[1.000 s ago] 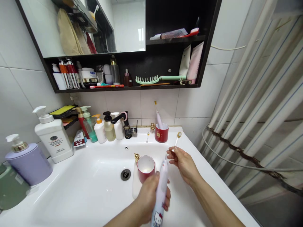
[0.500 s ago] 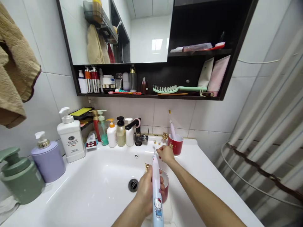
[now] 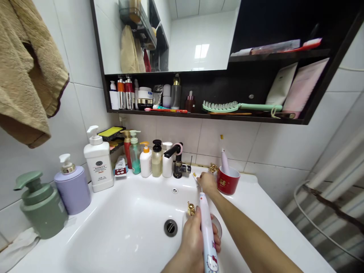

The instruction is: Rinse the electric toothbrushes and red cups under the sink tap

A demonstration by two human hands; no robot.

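My left hand [image 3: 192, 237] is wrapped round the handle of an electric toothbrush [image 3: 207, 231], pale pink and white with a cartoon cat print. Its slim neck points up and away from me. Beside that neck, my right hand [image 3: 207, 182] has its fingers closed over the back ledge of the sink; what they hold, if anything, is hidden. Behind my left hand shows part of a cup's rim [image 3: 217, 224], and a small gold figure [image 3: 191, 208] stands just left of the toothbrush. Right of my right hand, a red cup [image 3: 229, 185] holds another pink toothbrush [image 3: 224, 161].
The white sink [image 3: 122, 220] has a dark drain [image 3: 170, 227]. A black faucet [image 3: 178, 163] stands at the back. Several pump bottles line the left side, including a purple bottle [image 3: 73, 189] and a green one [image 3: 42, 208]. A dark shelf cabinet [image 3: 159, 113] hangs above.
The view has shifted left, so things sit further right. My right hand is closer to the toothbrush's neck, covering more of the ledge. My left hand keeps hold of the toothbrush.
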